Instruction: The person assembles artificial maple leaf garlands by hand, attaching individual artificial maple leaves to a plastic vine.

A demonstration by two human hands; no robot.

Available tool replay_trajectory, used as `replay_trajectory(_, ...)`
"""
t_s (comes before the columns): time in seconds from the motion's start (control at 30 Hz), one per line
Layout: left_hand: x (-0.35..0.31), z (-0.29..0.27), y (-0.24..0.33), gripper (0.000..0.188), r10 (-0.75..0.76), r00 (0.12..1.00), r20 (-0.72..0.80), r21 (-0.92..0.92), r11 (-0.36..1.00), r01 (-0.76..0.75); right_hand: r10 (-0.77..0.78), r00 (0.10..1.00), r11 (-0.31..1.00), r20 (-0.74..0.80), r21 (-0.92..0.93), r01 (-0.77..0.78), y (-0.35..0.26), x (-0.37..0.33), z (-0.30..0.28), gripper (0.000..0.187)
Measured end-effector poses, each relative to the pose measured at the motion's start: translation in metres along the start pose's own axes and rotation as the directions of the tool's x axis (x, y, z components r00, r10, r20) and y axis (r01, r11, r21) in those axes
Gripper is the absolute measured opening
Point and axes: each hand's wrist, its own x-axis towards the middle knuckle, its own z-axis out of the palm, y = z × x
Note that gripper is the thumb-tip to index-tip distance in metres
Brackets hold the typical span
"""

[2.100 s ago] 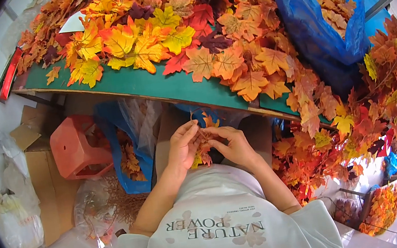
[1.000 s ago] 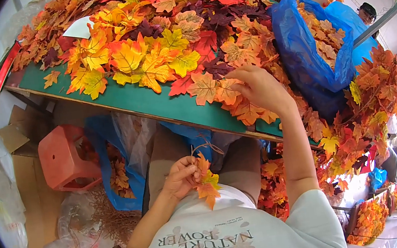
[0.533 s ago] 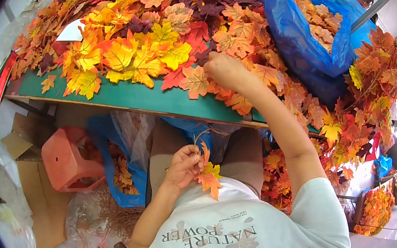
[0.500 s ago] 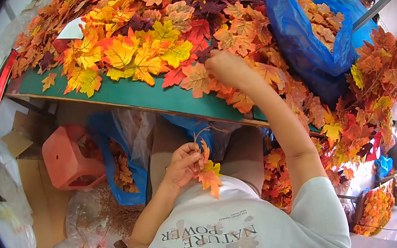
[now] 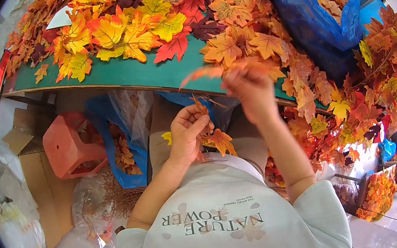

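Above my lap, my left hand [image 5: 189, 131] pinches a thin brown artificial stem [image 5: 210, 101]. An orange artificial leaf [image 5: 222, 142] hangs beneath its fingers, and a small yellow leaf [image 5: 167, 137] pokes out at its left. My right hand [image 5: 251, 91] is just in front of the table edge, to the right of the left hand. Its closed fingers grip an orange artificial leaf [image 5: 201, 74], smeared by motion. The two hands are apart.
A pile of red, yellow and orange leaves [image 5: 135, 34] covers much of the green table [image 5: 115, 74]. A blue plastic bag [image 5: 304, 12] of leaves stands at the right. Under the table are a pink stool [image 5: 67, 145] and another blue bag [image 5: 132, 179].
My right hand has come back from the leaves on the table toward my lap, bringing an orange leaf. My left hand has risen slightly and shifted right with the stem.
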Motion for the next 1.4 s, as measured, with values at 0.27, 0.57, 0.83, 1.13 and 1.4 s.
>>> replay_trajectory(0.27,0.0,-0.003,-0.013,0.021,-0.087,0.992,-0.089,-0.023,0.996,0.085,0.205,0.976,0.966,0.072,0.143,-0.213,0.064,-0.039,-0.007,0.01)
replay_trajectory(0.57,-0.001,0.01,-0.007,0.017,0.015,0.999,-0.041,0.133,0.991,-0.01,0.437,0.893,0.771,0.106,0.468,-0.433,0.082,-0.04,-0.022,0.013)
replay_trajectory(0.83,-0.002,0.008,-0.007,0.017,0.016,0.999,-0.047,0.154,0.988,-0.009,0.413,0.895,0.744,0.169,0.505,-0.438,0.092,-0.043,-0.022,0.012)
replay_trajectory(1.13,0.002,0.003,-0.009,0.019,0.006,0.999,-0.05,0.146,0.989,0.002,0.392,0.912,0.792,0.119,0.461,-0.401,0.089,-0.046,-0.016,0.014)
replay_trajectory(1.4,0.006,-0.001,-0.014,0.023,0.003,0.999,-0.04,0.086,0.996,0.0,0.36,0.93,0.844,0.075,0.399,-0.359,0.09,-0.048,-0.018,0.013)
